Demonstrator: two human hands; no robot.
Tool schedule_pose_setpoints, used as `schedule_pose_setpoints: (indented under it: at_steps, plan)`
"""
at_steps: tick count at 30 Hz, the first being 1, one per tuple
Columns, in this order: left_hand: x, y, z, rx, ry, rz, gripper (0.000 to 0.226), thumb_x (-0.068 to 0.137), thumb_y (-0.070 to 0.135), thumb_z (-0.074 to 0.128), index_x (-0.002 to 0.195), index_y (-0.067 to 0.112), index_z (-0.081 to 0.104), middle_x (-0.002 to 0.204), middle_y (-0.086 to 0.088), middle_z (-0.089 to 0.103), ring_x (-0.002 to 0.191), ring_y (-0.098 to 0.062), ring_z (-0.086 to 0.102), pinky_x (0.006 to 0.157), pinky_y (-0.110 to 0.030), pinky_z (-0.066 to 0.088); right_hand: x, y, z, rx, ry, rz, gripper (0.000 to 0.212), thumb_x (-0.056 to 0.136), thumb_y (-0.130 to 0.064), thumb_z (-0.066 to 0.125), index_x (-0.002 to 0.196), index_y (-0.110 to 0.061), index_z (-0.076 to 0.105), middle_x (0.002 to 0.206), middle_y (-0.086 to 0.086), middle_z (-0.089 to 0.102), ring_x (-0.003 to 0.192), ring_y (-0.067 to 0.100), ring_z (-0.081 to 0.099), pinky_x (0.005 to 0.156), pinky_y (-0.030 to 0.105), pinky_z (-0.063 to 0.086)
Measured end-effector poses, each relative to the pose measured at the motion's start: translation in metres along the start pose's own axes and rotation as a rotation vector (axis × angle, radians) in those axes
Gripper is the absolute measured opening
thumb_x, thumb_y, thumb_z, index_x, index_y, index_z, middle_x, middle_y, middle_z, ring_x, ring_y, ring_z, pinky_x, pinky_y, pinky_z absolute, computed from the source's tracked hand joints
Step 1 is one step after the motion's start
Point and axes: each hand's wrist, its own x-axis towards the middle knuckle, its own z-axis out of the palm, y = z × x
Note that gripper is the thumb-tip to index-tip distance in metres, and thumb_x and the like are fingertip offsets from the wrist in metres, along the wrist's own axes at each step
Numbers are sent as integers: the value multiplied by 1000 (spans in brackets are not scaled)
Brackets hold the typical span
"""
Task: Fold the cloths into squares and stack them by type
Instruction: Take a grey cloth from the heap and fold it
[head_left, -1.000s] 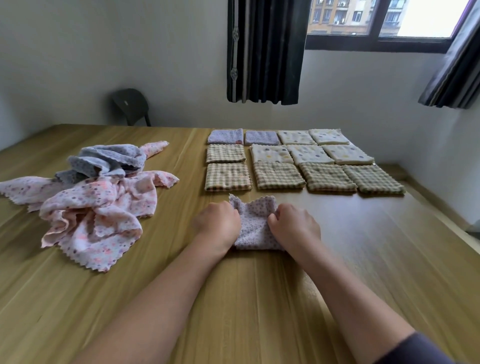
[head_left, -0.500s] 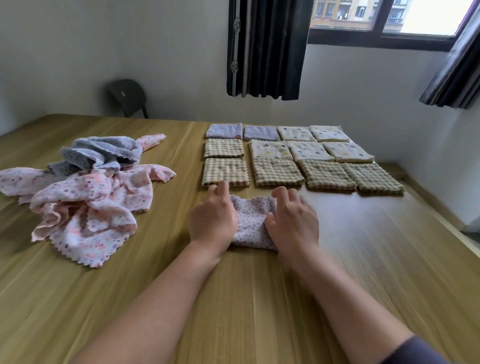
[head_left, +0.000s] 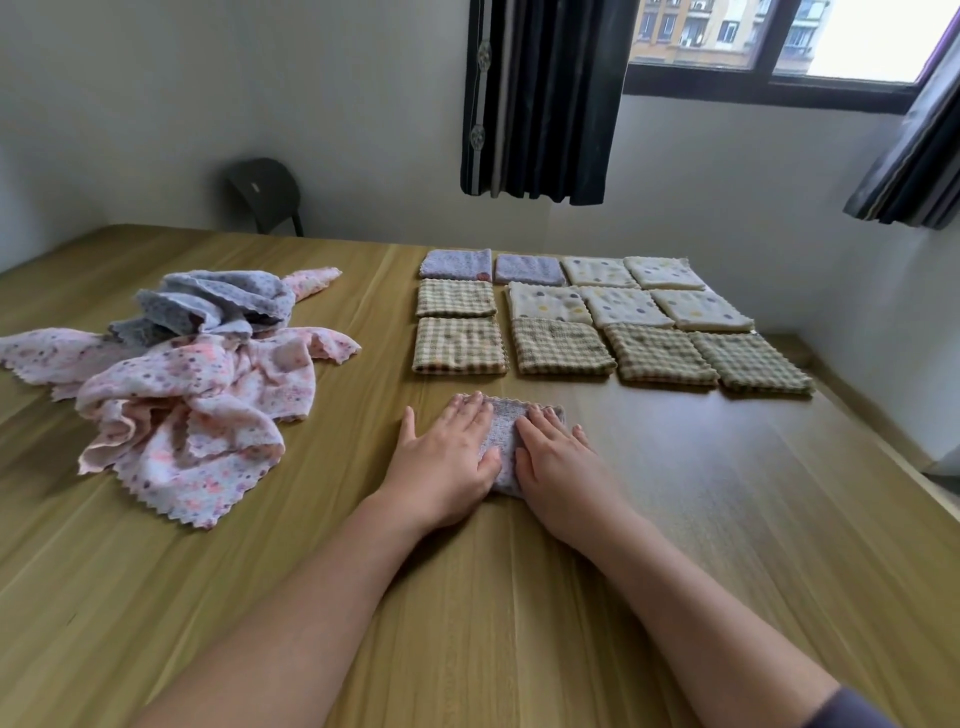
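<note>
Loose pile: pink flowered cloths (head_left: 197, 410) lie crumpled at the left of the wooden table (head_left: 727, 545), with grey-lilac dotted cloths (head_left: 218, 306) bunched on their far side; all unfolded
Chair: a dark chair (head_left: 262, 192) stands against the far wall, beyond the table's far left edge
Left hand: the left hand (head_left: 447, 457) lies palm down with fingers straight, pressing the left part of the small cloth; it grips nothing
Cloth being folded: a lilac dotted cloth (head_left: 506, 431), folded to a small square, lies flat on the table near the middle, between and under both hands, just near of the checked row
Right hand: the right hand (head_left: 558, 462) lies flat beside the left one, fingers straight, pressing the cloth's right part; nothing is pinched or held
Folded squares: beyond the hands, two lilac squares (head_left: 456, 264) at the far left of the grid, five checked squares (head_left: 561, 347) down the left and along the near row, five cream dotted squares (head_left: 626, 306) at the far right
Wall: a dark curtain (head_left: 540, 98) hangs left of the window (head_left: 779, 41)
</note>
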Motion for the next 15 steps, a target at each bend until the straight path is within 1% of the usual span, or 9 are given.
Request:
schedule_pose_setpoints:
  at_steps: [3, 5, 7, 9, 11, 12, 13, 14, 15]
  plan:
    - [0, -2, -2, -23, 38, -19, 59, 101, 39, 23, 153, 20, 3, 160, 6, -4, 146, -7, -5, 117, -50, -5, -2, -1, -5, -26, 38, -2, 49, 103, -30, 21, 150, -14, 22, 159, 4, 16, 147, 17, 7, 118, 34, 1]
    - [1, -7, -4, -26, 46, -44, 59, 101, 37, 23, 153, 18, 4, 160, 5, -3, 146, -8, -5, 117, -50, -4, -3, -2, -7, -20, 72, -40, 51, 103, -32, 21, 150, -13, 22, 159, 6, 16, 147, 18, 7, 118, 33, -1]
    - [3, -11, -4, -17, 48, -87, 59, 100, 37, 24, 153, 17, 7, 160, 4, -2, 146, -9, -4, 116, -50, -3, -3, -3, -6, -40, 61, -34, 49, 102, -33, 23, 146, -13, 30, 156, 6, 24, 146, 18, 15, 117, 31, 6]
    - [5, -15, -3, -46, 90, -159, 58, 101, 39, 25, 152, 16, 12, 160, 2, 3, 147, -11, 0, 116, -49, -1, -1, -5, -7, -122, 55, 81, 45, 100, -34, 24, 136, -13, 42, 148, 6, 39, 139, 20, 30, 112, 35, 20]
    - [5, -18, -3, -91, 160, -220, 56, 101, 39, 29, 151, 16, 19, 160, -1, 10, 147, -14, 4, 116, -47, 2, -2, -7, -15, -276, 45, 222, 44, 98, -36, 24, 122, -13, 52, 132, 7, 54, 122, 24, 46, 101, 40, 28]
    - [4, -19, -3, -112, 188, -233, 55, 101, 38, 30, 150, 16, 22, 159, -3, 13, 147, -15, 6, 117, -46, 3, -2, -7, -20, -337, 46, 270, 43, 97, -37, 24, 118, -13, 54, 125, 7, 57, 115, 25, 49, 98, 41, 28]
    - [4, -20, -3, -128, 205, -234, 53, 100, 37, 31, 149, 16, 24, 159, -3, 15, 147, -16, 7, 117, -46, 4, -3, -6, -25, -358, 69, 293, 42, 97, -37, 25, 117, -14, 54, 123, 8, 56, 114, 26, 48, 97, 42, 28]
    - [4, -19, -3, -136, 212, -226, 52, 100, 35, 32, 148, 16, 26, 158, -4, 17, 146, -16, 8, 117, -46, 5, -4, -3, -28, -331, 115, 280, 42, 97, -37, 27, 122, -14, 52, 128, 9, 53, 119, 26, 45, 100, 42, 26]
    - [4, -18, -3, -140, 212, -214, 51, 100, 34, 33, 148, 16, 27, 158, -3, 18, 146, -16, 8, 117, -46, 4, -5, -2, -28, -260, 164, 235, 44, 98, -37, 28, 131, -14, 46, 139, 10, 45, 129, 27, 37, 106, 42, 23]
